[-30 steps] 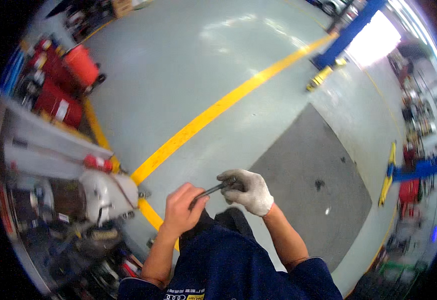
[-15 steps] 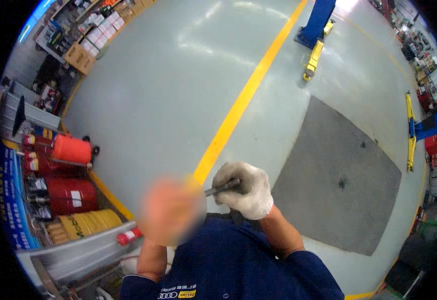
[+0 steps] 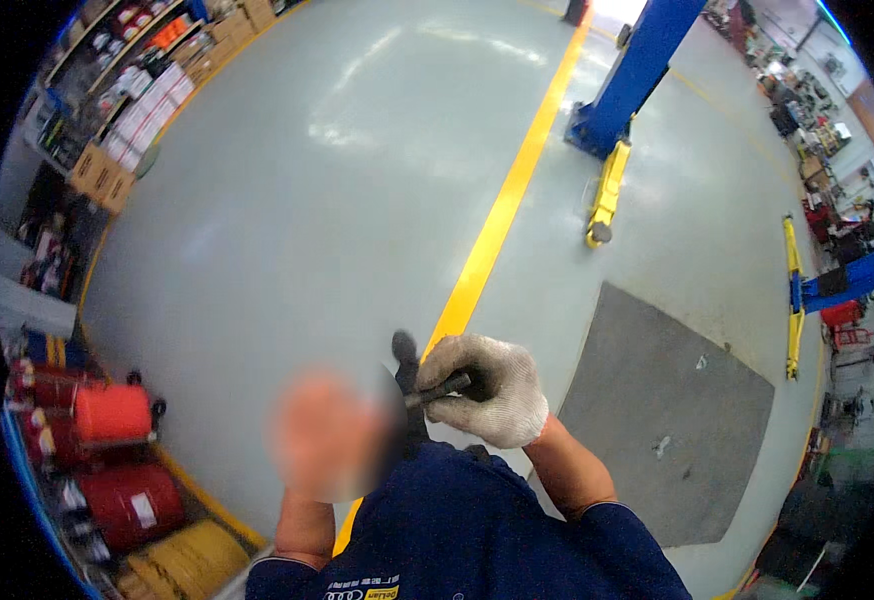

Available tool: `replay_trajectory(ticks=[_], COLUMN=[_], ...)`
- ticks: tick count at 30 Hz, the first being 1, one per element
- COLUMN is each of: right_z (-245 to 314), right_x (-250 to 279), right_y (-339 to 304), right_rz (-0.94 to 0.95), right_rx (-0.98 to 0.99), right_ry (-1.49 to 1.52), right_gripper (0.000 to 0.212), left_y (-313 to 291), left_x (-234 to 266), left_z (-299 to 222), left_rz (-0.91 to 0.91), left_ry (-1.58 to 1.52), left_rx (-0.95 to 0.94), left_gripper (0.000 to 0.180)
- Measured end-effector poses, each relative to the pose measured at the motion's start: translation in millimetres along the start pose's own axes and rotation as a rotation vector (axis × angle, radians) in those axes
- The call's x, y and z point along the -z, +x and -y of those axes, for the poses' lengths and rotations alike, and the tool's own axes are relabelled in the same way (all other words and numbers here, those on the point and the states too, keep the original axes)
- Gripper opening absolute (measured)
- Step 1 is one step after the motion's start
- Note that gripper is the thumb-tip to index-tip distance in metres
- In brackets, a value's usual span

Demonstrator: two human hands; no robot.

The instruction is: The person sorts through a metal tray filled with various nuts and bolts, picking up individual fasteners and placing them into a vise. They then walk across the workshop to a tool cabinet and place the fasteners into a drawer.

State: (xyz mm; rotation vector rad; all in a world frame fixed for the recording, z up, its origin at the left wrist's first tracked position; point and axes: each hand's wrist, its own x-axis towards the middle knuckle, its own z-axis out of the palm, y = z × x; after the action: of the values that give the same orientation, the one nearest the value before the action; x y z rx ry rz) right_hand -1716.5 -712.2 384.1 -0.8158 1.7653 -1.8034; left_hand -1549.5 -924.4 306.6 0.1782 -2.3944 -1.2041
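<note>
My right hand [image 3: 507, 400], in a whitish knit glove with dark smudges, is in front of my chest. Its fingers are curled closed round a short dark rod-shaped tool [image 3: 439, 391]. The rod points left, toward my left hand; its exact kind does not show. My left hand [image 3: 319, 432] is raised beside it, bare-looking and smeared by a blur that hides its fingers. Whether it touches the rod's left end I cannot tell. Below both hands is my dark blue work top [image 3: 487, 530]. A dark shoe [image 3: 405, 348] shows just beyond the rod.
A yellow line [image 3: 502, 220] runs along the grey floor. Ahead right stands a blue lift post [image 3: 617, 90] with a yellow arm [image 3: 608, 195]. A dark grey floor panel [image 3: 667, 420] lies right. Red drums [image 3: 135, 505] and a yellow drum [image 3: 192, 562] line the left; stacked boxes [image 3: 104, 178] stand farther off.
The surroundings have shifted in view: the lift post looks nearer and the drums sit lower. A dark shoe now shows past my hands. My right hand keeps its hold on the rod.
</note>
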Motion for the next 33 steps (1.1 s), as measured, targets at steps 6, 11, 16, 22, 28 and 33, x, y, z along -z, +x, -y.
replay_trajectory(ticks=[6,11,16,22,28,33], right_z=[-15.9,-62.8,-170.8,-159.2,-156.3,-204.9], right_x=[101.2,198.1,295.8,412.7,500.7,587.2], right_y=[182.0,305.4,448.5,694.0,903.3,1107.5], right_rz=[-0.232,-0.224,-0.3,-0.194,-0.1,-0.061], right_rx=[-0.2,-0.384,-0.368,-0.336,-0.228,-0.012], right_ry=[-0.241,-0.214,-0.146,-0.195,-0.202,-0.392], right_gripper=[0.019,0.036,0.039,0.039,0.027,0.029], left_y=[290.8,481.0,662.6,867.1,1055.6,1257.3], left_x=[-48.6,-108.4,-186.4,-231.7,-250.1,-319.8], left_z=[26.3,70.9,142.2,222.8,273.3,346.0], left_rz=[0.257,0.517,0.688,0.461,0.328,0.435], left_ry=[-0.13,-0.284,-0.192,-0.457,-0.405,-0.58], left_rx=[-0.142,-0.018,-0.112,0.254,0.341,0.491], left_gripper=[0.015,0.016,0.027,0.027,0.027,0.026])
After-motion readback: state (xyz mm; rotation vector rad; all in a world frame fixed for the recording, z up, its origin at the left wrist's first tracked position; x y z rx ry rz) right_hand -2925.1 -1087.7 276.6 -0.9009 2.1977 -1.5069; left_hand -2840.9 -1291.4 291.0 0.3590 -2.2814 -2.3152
